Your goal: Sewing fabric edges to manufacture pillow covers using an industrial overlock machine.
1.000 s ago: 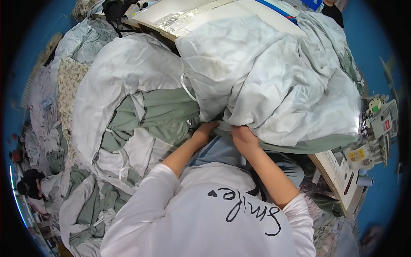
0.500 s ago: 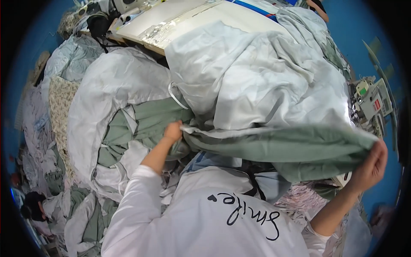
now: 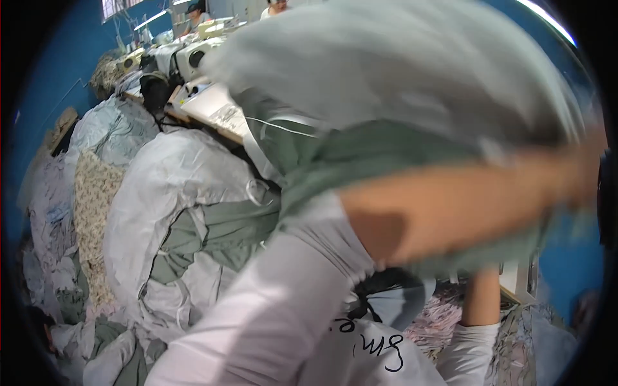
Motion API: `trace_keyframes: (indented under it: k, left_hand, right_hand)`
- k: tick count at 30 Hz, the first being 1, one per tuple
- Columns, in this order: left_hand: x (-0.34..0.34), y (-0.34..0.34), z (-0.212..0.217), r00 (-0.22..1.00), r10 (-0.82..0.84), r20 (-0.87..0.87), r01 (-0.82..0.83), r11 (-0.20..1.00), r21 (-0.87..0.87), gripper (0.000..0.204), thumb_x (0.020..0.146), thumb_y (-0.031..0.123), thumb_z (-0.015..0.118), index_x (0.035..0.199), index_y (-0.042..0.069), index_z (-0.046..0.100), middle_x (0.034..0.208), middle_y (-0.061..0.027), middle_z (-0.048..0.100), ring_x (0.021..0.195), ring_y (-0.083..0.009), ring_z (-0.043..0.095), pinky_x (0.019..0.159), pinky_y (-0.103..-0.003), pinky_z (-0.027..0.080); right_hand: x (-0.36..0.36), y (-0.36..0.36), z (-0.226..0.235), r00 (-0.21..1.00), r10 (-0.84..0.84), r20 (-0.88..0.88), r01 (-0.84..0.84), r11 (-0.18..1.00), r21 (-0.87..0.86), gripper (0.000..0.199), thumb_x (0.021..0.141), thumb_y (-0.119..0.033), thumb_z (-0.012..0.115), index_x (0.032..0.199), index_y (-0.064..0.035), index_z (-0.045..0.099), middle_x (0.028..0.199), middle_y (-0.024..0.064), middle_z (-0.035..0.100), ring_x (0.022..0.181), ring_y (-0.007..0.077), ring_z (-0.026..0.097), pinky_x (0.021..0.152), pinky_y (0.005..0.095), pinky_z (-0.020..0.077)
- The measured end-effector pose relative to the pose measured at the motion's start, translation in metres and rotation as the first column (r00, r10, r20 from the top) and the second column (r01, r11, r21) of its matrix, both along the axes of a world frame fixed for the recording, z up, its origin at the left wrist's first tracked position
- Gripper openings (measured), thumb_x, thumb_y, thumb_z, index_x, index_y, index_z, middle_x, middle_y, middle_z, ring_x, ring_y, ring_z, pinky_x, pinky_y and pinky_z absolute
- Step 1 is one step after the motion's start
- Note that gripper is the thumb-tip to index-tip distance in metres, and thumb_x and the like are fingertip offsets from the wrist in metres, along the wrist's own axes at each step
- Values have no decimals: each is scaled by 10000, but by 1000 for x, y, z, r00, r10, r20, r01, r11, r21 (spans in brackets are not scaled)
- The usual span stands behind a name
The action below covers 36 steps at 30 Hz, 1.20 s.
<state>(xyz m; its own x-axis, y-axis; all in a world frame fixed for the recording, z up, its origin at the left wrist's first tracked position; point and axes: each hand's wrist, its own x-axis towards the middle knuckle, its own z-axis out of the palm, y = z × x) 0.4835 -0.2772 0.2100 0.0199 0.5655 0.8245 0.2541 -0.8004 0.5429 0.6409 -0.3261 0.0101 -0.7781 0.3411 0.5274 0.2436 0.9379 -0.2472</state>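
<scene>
A large two-sided cloth, pale grey-white (image 3: 386, 77) on one face and green (image 3: 367, 151) on the other, billows up in front of me, blurred by motion. My left arm reaches across to the right over it. At the far right edge my left hand (image 3: 587, 170) is smeared, next to the cloth; its fingers and grip cannot be made out. My right forearm (image 3: 483, 299) rises from below, and the cloth hides the right hand.
White and green fabric (image 3: 170, 174) is heaped on the left, beside a floral cloth (image 3: 96, 225). Behind it stand a worktable (image 3: 209, 106) and sewing machines (image 3: 193, 59). Two people (image 3: 195, 18) are at the back. Pink cloth (image 3: 441, 321) lies low on the right.
My left hand has swung from the middle to the far right. The cloth, stretched between both hands before, has flown up. The right hand has gone behind it, and the view has tilted upward.
</scene>
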Motion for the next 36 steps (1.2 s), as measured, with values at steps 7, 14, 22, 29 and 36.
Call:
trace_keyframes:
  k: [7,14,22,29,36]
  left_hand:
    - [80,-69,-256,757,-234,-610,130,969,-210,161,753,126,558,899,78,607,1001,-177,576,969,-333,535,819,-391,434]
    - [-66,-187,-388,874,-82,-478,-339,603,-722,395,658,160,674,1004,12,553,1030,-156,545,915,-311,545,806,-372,440]
    - [-132,-214,-376,213,815,-538,-972,120,-203,645,539,255,799,1014,-80,520,1041,-204,553,959,-356,522,819,-398,420]
    - [-144,-126,-386,662,191,-725,-740,16,-672,427,657,287,690,888,-61,602,904,-269,595,878,-389,567,768,-400,447]
    - [-118,-175,-288,889,296,-350,-412,181,-893,256,748,126,586,968,1,624,960,-137,636,949,-262,584,857,-346,425]
  right_hand:
    - [56,31,-9,998,-17,59,10,993,122,438,810,-225,587,1169,-26,436,1040,62,556,876,238,559,813,286,430]
    - [66,14,-117,923,-375,-89,249,757,-604,374,713,-88,639,1058,-2,524,1175,170,461,1115,321,442,946,363,351]
    - [56,-33,-172,823,-522,225,498,471,-729,663,654,-189,703,1203,33,403,1239,249,382,1179,409,337,994,442,281]
    - [-70,57,-245,817,-575,50,379,469,-798,754,564,-143,717,1211,25,368,1139,223,441,1106,381,397,963,390,326]
    - [-83,33,-194,659,-740,-131,163,311,-936,734,596,-129,726,1195,14,327,1129,181,441,1072,301,437,902,374,367]
